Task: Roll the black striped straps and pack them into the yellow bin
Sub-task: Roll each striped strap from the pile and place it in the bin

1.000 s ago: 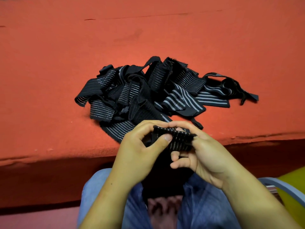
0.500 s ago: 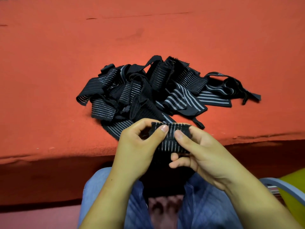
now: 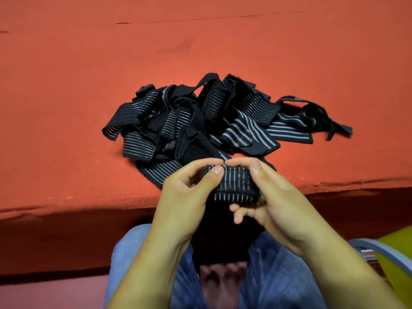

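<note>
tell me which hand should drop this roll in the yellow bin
Probably the right hand: the yellow bin sits at lower right. Both hands pinch the rolled strap; the left hand would cross over.

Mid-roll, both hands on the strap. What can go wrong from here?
1. The roll is pinched only by the left hand and right hand; a slip may let it unwind.
2. The yellow bin sits barely in view, low right; the drop might miss.
</note>
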Tool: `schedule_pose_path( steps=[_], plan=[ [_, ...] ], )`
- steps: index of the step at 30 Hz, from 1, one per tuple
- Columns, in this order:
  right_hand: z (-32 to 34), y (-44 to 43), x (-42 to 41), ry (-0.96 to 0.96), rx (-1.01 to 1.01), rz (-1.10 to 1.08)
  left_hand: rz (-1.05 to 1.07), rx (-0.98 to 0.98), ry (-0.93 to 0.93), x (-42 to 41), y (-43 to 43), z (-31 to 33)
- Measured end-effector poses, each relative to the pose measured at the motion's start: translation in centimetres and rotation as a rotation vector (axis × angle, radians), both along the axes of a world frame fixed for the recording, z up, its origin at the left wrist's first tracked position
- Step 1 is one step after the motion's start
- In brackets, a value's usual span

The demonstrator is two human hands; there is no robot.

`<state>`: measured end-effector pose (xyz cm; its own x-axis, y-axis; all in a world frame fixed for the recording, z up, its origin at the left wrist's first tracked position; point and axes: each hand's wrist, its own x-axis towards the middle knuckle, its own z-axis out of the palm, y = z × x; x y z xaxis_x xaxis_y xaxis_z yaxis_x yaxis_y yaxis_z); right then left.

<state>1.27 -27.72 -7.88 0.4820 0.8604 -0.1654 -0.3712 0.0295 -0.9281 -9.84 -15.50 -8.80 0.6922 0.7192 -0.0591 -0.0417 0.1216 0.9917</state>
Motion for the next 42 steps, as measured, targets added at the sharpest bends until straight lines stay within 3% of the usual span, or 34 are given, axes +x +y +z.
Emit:
schedule_pose_path(
  steps=[4,14,21,29,32,36,42],
  plan=[
    [0.1,-0.2,0.3,0.006,-0.012,-0.009,-0.074,-0.069,0.002,-0.1,0.1,0.4],
    [-0.8,0.0,0.4,-0.166,-0.013,-0.064,-0.011,0.138,0.003,0.1,0.1,0.6],
    [-0.9,-0.2,1.1,-0.050,0.012,-0.158,-0.185,-0.119,0.043,-0.5,-0.1,-0.1],
    [-0.7,-1.6,1.8,-0.337,-0.028,-0.119,-0.147,-0.057,0.015,0.3,-0.5,-0.3],
    [-0.1,-2.0,1.7,-0.288,-0.014,-0.096,-0.157,0.010,-0.023,0.4,-0.3,-0.2],
    [1.2,-2.1,1.8,-0.085,0.011,-0.170,-0.237,0.074,-0.067,0.8,-0.2,1.1],
    [4.7,-3.0,3.6,-0.412,-0.121,-0.222,-0.208,0.113,-0.153,3.1,-1.2,3.8]
  ],
)
